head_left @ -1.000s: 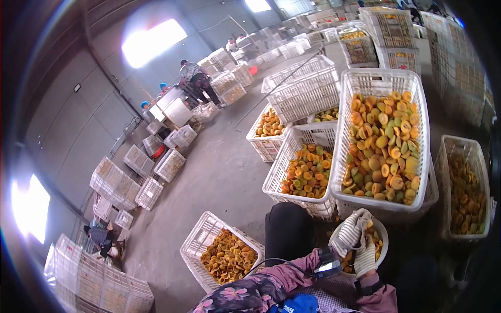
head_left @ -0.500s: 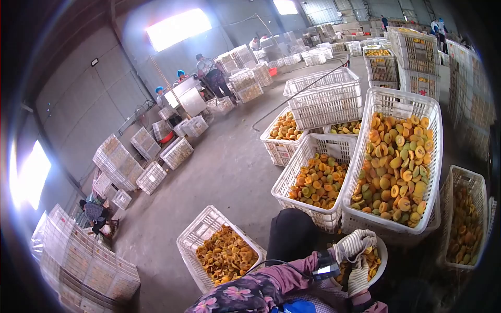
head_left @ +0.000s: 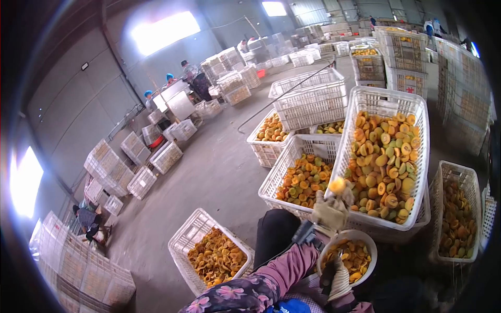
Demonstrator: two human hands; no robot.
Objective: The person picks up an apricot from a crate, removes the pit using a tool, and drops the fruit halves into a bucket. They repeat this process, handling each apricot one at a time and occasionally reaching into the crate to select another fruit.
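Note:
In a striped work glove, my left hand (head_left: 333,213) is raised at the near edge of the big tilted crate (head_left: 429,141). A blurred yellow-orange fruit half (head_left: 337,184), peach- or apricot-like, shows at its fingertips. Lower down, my gloved right hand (head_left: 339,281) is closed over the near side of a white bowl (head_left: 373,255). Something small and shiny sticks up from its fingers; I cannot tell what it is. Fruit pieces (head_left: 357,255) lie in the bowl. Halved fruit (head_left: 383,161) fills much of the tilted crate.
Left of my knee stands a crate (head_left: 177,250) of darker fruit pieces. Another fruit crate (head_left: 266,193) touches the tilted one, and one more (head_left: 443,172) stands at right. Crate stacks (head_left: 404,52) rise behind. Several people work by the far wall; one person (head_left: 91,221) sits at left.
My left hand has come up and away from the bowl and now shows a fruit half at its fingertips. My right hand stays by the bowl, slightly lower. The view has shifted slightly.

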